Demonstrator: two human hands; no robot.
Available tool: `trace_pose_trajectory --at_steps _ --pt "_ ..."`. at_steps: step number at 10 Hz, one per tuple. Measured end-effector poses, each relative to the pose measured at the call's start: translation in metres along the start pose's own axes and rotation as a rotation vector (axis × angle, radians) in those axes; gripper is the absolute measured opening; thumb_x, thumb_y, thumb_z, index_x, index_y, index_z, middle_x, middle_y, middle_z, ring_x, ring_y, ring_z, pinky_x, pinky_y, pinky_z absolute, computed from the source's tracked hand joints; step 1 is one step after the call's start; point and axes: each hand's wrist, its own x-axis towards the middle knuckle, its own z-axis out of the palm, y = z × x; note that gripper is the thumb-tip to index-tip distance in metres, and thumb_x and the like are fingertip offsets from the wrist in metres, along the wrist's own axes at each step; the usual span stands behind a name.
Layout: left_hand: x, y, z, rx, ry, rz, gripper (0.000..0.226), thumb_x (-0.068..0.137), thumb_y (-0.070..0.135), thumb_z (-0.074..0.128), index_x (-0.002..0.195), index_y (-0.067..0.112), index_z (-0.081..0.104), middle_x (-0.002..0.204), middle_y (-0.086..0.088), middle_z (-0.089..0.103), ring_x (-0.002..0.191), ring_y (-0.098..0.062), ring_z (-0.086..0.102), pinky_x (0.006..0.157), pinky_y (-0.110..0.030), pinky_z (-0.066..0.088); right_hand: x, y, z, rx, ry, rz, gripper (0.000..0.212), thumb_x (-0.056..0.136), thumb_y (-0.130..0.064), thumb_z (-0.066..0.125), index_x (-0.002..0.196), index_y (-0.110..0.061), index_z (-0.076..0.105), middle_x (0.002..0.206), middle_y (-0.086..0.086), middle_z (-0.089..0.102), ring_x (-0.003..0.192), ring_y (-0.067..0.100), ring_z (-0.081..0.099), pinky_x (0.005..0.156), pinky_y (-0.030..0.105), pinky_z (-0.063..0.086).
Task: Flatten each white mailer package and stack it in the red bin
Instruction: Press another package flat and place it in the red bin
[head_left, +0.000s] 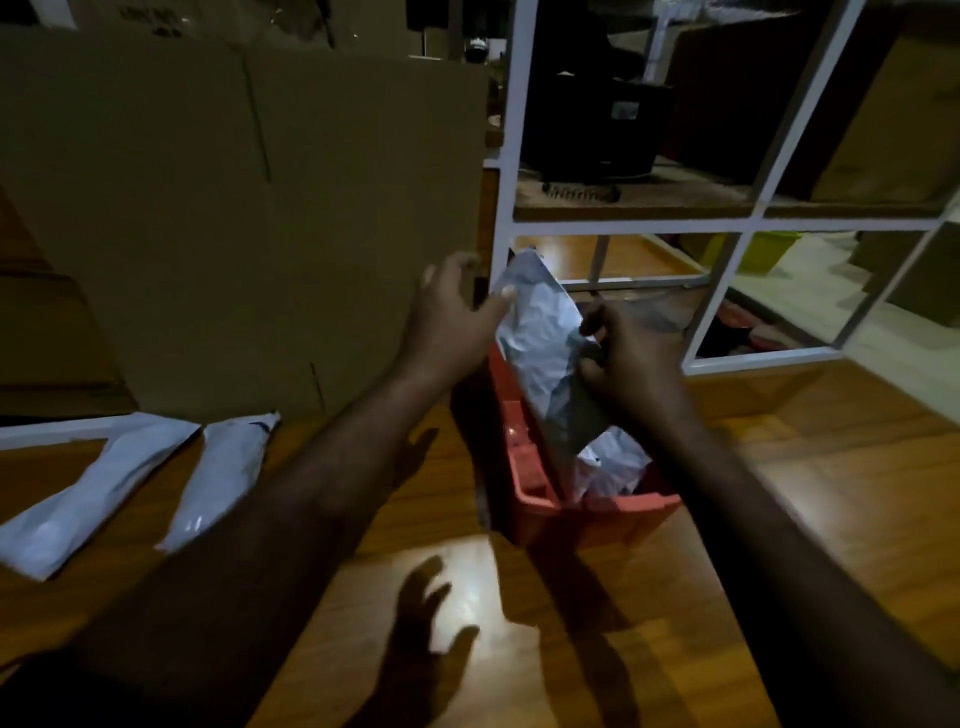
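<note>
White mailer (540, 343) between both hands, over red bin (613, 512)

I see two bare forearms, no sleeves in sight. My left hand (449, 317) and right hand (631, 358) wear nothing

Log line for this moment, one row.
both hands: left hand, right hand | hold white mailer over red bin | two mailers wait on floor

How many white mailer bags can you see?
4 that show. Two lie on the floor at left. One is held in both hands above the red bin, tilted. One lies in the bin; more may hide beneath it.
</note>
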Motion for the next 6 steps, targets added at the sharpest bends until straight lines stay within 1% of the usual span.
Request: trace_pose_trajectory --at_steps 1,2,3,4,5,6 --pt "0.004 0.014 0.043 -0.439 -0.268 -0.367 0.044 0.097 0.050 0.048 0.123 0.016 0.058 0.105 0.002 0.064 0.102 -0.020 0.062 0.072 -0.029 0.049 0.009 0.033 0.027 -0.134 0.013 -0.008 0.011 0.088 -0.007 0.063 0.094 -0.015 0.066 0.088 -0.001 0.064 0.080 0.016 0.062 0.070 0.035 0.054" --pt "0.010 0.006 0.075 -0.600 -0.369 -0.644 0.052 0.097 0.059 0.039 0.116 0.016 0.061 0.105 -0.005 0.065 0.087 -0.019 0.062 0.064 -0.030 0.046 0.014 0.056 0.057 -0.281 -0.126 -0.022 0.009 0.085 -0.008 0.061 0.078 -0.014 0.064 0.091 0.015 0.068 0.089 0.033 0.065 0.078 0.040 0.053" --pt "0.017 -0.016 0.101 -0.612 -0.393 -0.813 0.065 0.098 0.059 0.033 0.122 0.006 0.061 0.115 -0.016 0.066 0.095 -0.030 0.063 0.069 -0.031 0.047 0.013 0.068 0.074 -0.308 -0.342 0.061 0.017 0.090 -0.022 0.058 0.104 -0.014 0.064 0.109 0.012 0.061 0.098 0.032 0.061 0.071 0.033 0.045" --pt "0.018 -0.025 0.126 -0.563 -0.344 -0.842 0.058 0.101 0.045 0.035 0.141 0.003 0.044 0.143 -0.021 0.048 0.127 -0.038 0.050 0.084 -0.036 0.044 0.010 0.077 0.092 -0.322 -0.453 0.053 0.023 0.094 -0.020 0.056 0.114 -0.011 0.062 0.116 0.014 0.055 0.097 0.031 0.058 0.071 0.034 0.043" --pt "0.026 -0.045 0.159 -0.659 -0.273 -0.984 0.073 0.097 0.062 0.032 0.147 0.009 0.038 0.146 -0.018 0.045 0.134 -0.034 0.043 0.110 -0.041 0.033 0.010 0.085 0.106 -0.371 -0.508 0.015 0.023 0.089 -0.016 0.063 0.111 -0.009 0.066 0.117 0.013 0.054 0.090 0.026 0.058 0.075 0.032 0.045" --pt "0.034 -0.079 0.184 -0.603 -0.246 -0.995 0.089 0.082 0.080 0.033 0.140 0.014 0.048 0.133 -0.018 0.057 0.121 -0.034 0.054 0.111 -0.049 0.035 0.013 0.091 0.109 -0.377 -0.489 0.001 0.025 0.093 -0.017 0.057 0.115 -0.007 0.064 0.114 0.016 0.055 0.101 0.032 0.056 0.079 0.037 0.046"
